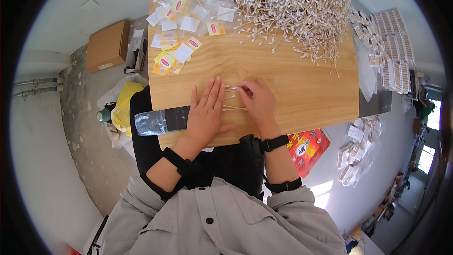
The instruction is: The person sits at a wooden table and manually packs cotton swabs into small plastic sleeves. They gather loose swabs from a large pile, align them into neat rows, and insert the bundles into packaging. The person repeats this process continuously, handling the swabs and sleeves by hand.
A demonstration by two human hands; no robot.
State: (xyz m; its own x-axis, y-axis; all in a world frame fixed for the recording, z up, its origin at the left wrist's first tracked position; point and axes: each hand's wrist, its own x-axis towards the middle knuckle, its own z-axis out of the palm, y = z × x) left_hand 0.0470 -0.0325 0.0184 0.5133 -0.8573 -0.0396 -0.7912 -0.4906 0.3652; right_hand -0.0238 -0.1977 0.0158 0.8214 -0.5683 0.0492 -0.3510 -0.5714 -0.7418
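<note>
My left hand point(206, 113) lies flat, palm down, on the wooden table point(292, 80), fingers together and pointing away from me. Just right of it my right hand point(258, 101) rests on the table with its fingers curled over a few cotton swabs point(232, 98) that lie in a row between the two hands. The swab ends stick out toward my left fingertips. A clear plastic bag point(160, 120) lies at the table's near left edge, beside my left wrist.
A big heap of cotton swabs point(292, 4) covers the far right of the table. Yellow-and-white small packets point(174, 49) and clear bags lie at far left. Packed swab bundles point(391, 47) sit right of the table. A cardboard box point(107, 46), a yellow bag and a red bag point(309, 148) lie on the floor.
</note>
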